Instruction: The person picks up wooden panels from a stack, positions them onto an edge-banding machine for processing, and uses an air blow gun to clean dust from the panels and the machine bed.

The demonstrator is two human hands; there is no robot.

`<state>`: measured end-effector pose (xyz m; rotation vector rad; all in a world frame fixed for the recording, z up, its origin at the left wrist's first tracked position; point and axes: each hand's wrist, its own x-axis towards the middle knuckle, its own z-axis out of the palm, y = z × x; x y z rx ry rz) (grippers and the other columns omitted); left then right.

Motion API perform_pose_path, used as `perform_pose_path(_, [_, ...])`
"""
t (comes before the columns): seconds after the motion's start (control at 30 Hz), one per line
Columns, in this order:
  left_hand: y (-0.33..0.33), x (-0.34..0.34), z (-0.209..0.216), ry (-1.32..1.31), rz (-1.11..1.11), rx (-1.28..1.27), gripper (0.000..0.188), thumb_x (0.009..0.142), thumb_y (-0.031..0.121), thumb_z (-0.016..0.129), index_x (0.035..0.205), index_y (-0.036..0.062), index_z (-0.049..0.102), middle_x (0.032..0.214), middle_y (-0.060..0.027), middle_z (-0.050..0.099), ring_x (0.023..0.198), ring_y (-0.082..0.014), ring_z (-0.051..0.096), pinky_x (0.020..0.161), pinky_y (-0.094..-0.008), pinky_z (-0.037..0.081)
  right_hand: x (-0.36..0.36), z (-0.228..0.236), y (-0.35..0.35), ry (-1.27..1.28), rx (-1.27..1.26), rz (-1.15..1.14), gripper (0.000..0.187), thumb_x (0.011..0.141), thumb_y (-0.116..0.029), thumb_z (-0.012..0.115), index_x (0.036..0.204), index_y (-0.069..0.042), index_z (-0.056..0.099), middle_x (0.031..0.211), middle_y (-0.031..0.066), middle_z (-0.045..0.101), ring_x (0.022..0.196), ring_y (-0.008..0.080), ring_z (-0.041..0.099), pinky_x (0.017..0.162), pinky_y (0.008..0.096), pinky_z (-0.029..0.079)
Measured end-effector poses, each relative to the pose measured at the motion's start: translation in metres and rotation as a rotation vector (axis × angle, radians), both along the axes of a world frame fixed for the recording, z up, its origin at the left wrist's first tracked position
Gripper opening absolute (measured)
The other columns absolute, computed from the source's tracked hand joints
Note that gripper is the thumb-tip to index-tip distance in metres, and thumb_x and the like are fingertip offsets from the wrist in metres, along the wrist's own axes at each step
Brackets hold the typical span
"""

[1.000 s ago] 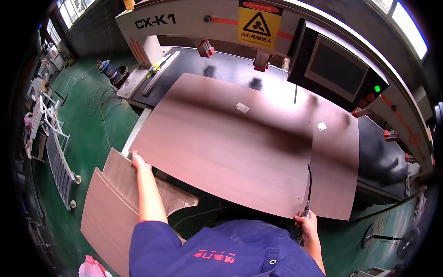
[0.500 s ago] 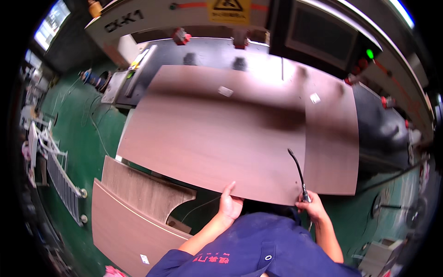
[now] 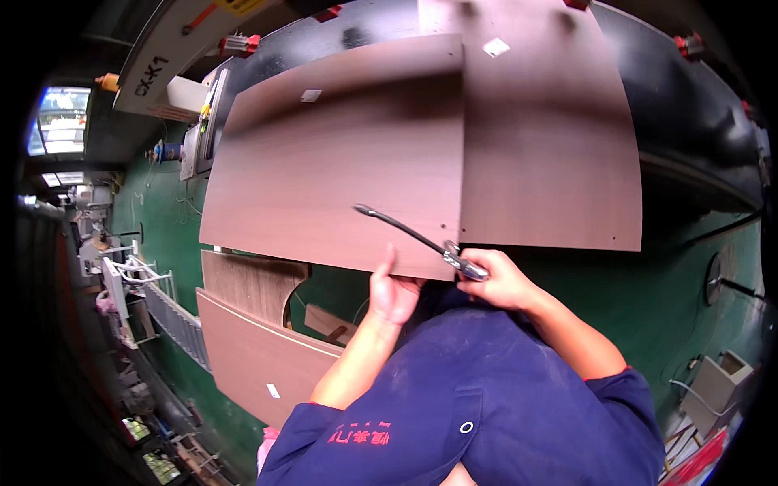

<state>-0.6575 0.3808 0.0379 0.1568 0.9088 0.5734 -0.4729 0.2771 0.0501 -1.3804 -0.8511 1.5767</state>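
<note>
A wide brown wood-grain panel (image 3: 340, 162) lies in front of me, its near edge reaching my body. My left hand (image 3: 395, 292) grips that edge, thumb on top and the fingers hidden underneath. In my right hand (image 3: 498, 279) is an air blow gun (image 3: 463, 266) with a long black nozzle, its bent tip pointing left over the panel. The fingers are wrapped round its body, close to the panel's near right corner. A second brown panel (image 3: 551, 154) lies to the right, its near edge farther from me than the first one's. Each panel bears a small white label.
Behind the panels stands a machine with a black bed (image 3: 673, 97) and red-tipped parts (image 3: 240, 44). At the lower left, more brown panels (image 3: 259, 348) lean in a stack. A grey roller conveyor (image 3: 174, 320) stands on the green floor, and a pale box (image 3: 717, 389) is at the right.
The wide panel has come toward me relative to the right-hand one, with my left hand on its edge. The blow gun's nozzle has swung to the left. My view has turned.
</note>
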Motion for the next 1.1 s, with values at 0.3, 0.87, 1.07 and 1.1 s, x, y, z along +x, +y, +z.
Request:
perform_pose_path(0.3, [-0.015, 0.013, 0.005, 0.281, 0.197, 0.114, 0.045, 0.093, 0.041, 0.049, 0.128, 0.0116, 0.048, 0.125, -0.005, 0.055, 0.115, -0.0233, 0.052, 0.096, -0.0397, 0.043, 0.063, 0.002, -0.047, -0.227, -0.074, -0.288, 0.024, 0.082, -0.021, 0.066, 0.084, 0.0, 0.054, 0.063, 0.0098, 0.054, 0.06, 0.0179, 0.055, 0.06, 0.0342, 0.044])
perform_pose_path(0.87, [-0.021, -0.031, 0.014, 0.363, 0.341, 0.187, 0.058, 0.091, 0.052, 0.044, 0.132, 0.0103, 0.046, 0.132, -0.0089, 0.051, 0.12, -0.0291, 0.048, 0.101, -0.0468, 0.038, 0.11, -0.01, -0.02, -0.712, -0.071, -0.295, 0.038, 0.084, -0.035, 0.062, 0.086, 0.002, 0.058, 0.074, 0.0212, 0.062, 0.076, 0.041, 0.06, 0.067, 0.0459, 0.046])
perform_pose_path(1.07, [-0.024, -0.064, -0.001, 0.316, 0.396, 0.185, 0.062, 0.091, 0.053, 0.044, 0.134, 0.0088, 0.043, 0.135, -0.0116, 0.047, 0.124, -0.0298, 0.045, 0.103, -0.0489, 0.034, 0.093, 0.007, 0.031, -0.699, -0.15, -0.13, 0.037, 0.085, -0.036, 0.062, 0.082, 0.001, 0.059, 0.071, 0.0178, 0.063, 0.07, 0.0343, 0.062, 0.066, 0.0437, 0.047])
perform_pose_path(1.1, [-0.024, -0.067, -0.001, 0.331, 0.396, 0.177, 0.063, 0.091, 0.053, 0.044, 0.135, 0.0088, 0.042, 0.136, -0.0118, 0.047, 0.124, -0.0298, 0.044, 0.103, -0.0488, 0.034, 0.09, 0.004, 0.042, -0.732, -0.125, -0.125, 0.037, 0.085, -0.036, 0.062, 0.082, 0.001, 0.059, 0.07, 0.0174, 0.063, 0.068, 0.0333, 0.063, 0.066, 0.0433, 0.047])
